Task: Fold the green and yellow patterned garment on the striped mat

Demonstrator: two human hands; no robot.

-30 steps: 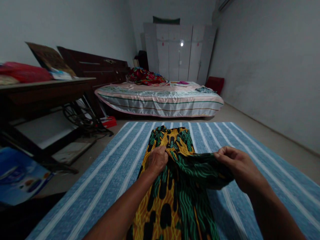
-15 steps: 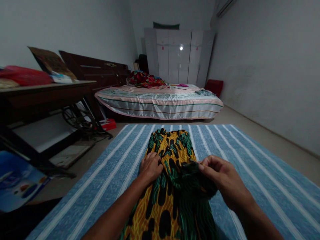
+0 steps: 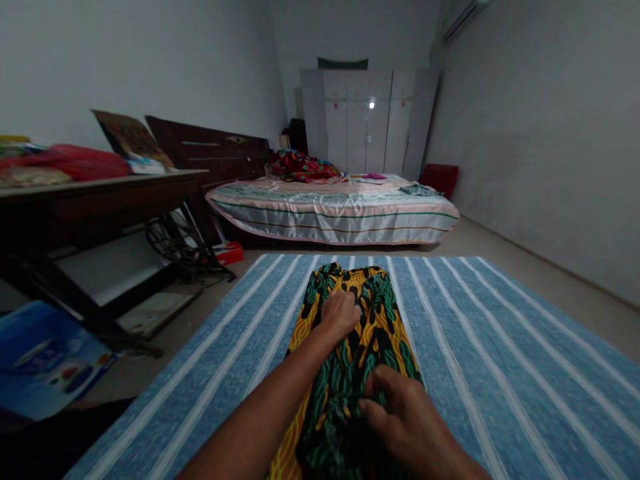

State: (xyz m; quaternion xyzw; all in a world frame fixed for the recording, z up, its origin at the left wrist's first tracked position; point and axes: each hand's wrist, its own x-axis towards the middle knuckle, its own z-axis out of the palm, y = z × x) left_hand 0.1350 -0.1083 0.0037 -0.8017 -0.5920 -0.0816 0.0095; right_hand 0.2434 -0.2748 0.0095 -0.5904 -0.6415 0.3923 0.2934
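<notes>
A long garment with a yellow, green and black wavy pattern lies lengthwise on a blue, white-striped sheet. On its upper half rests my left hand, fingers curled down into the cloth; their tips are hidden. Closer to me, my right hand has its thumb and forefinger at a dark green, bunched part of the same garment, lying over the body of the garment. The lower end of the garment runs out of view beneath my arms.
Beyond the sheet stands a bed with a red floral cloth. On the left is a treadle table holding a red bag. A blue printed box or bag sits low beside it. A pale wardrobe stands at the back.
My left hand has moved up and right along the garment. My right hand has carried the bunched dark part left and toward me, over the garment's body. The view has shifted slightly.
</notes>
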